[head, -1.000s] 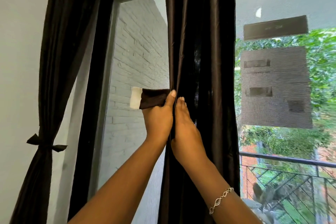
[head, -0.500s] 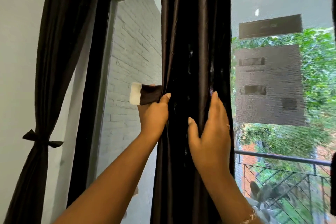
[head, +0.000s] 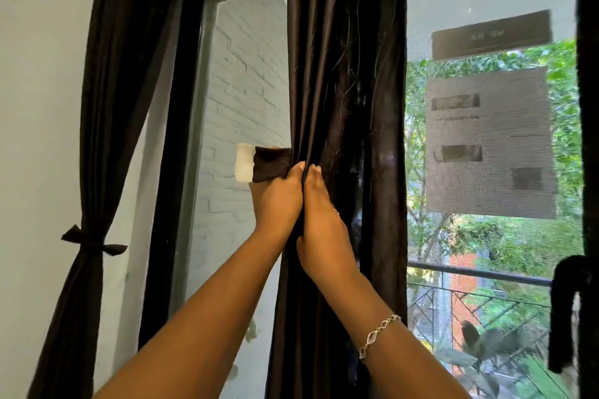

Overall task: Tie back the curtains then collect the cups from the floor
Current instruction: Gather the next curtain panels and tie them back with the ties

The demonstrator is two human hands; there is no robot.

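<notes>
The left hand (head: pixel 278 201) is pinching the tie-back strap (head: pixel 270 167) while the right hand (head: pixel 321 220) is clutching the bunched curtain (head: pixel 346 91) (gathering all folds first should help).

Dark brown, glossy middle curtain (head: pixel 343 74) hangs in vertical folds, bunched tight at mid-height. Matching tie (head: pixel 270 165), white at its end, sticks out level from the curtain's left edge. Same-fabric left curtain (head: pixel 107 107) cinched low by knotted band (head: pixel 92 241), its ends flaring sideways.
</notes>
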